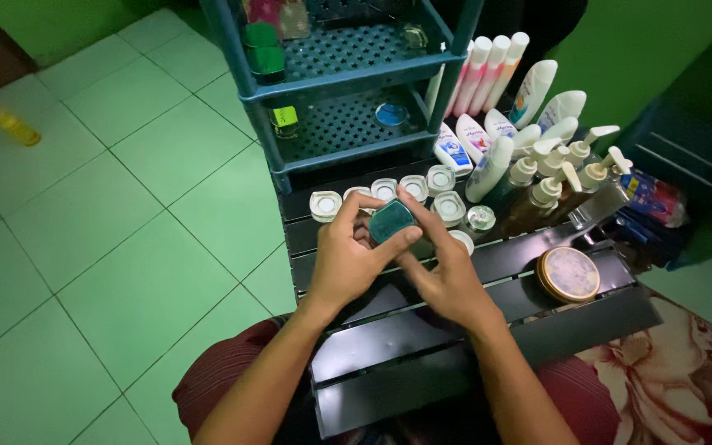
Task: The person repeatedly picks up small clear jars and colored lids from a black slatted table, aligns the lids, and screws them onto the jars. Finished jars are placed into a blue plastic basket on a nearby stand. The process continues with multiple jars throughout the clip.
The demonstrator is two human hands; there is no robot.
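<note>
A person seated on a green tiled floor (109, 239) holds a small round teal tin (391, 220) in both hands above a low, dark slatted tabletop (488, 330). The left hand (348, 259) is clamped on the tin from the left side, its thumb pressed against the lower rim and its fingers curled over the top. The right hand (447, 276) grips the tin from the right and from beneath, with its fingers wrapped around the far edge.

Just behind the tin, a row of small clear jars with white lids (409, 198) stands on the tabletop. To their right is a cluster of pump bottles (558, 177), and beyond those lie white and pink tubes (488, 74) leaning against one another. A round, flat compact with a pale patterned lid (569, 274) rests near the right edge of the tabletop, well apart from the hands.

A blue plastic shelf rack (348, 82) rises at the far end, holding green-capped containers. A small yellow bottle (16, 128) lies alone on the floor at far left.
</note>
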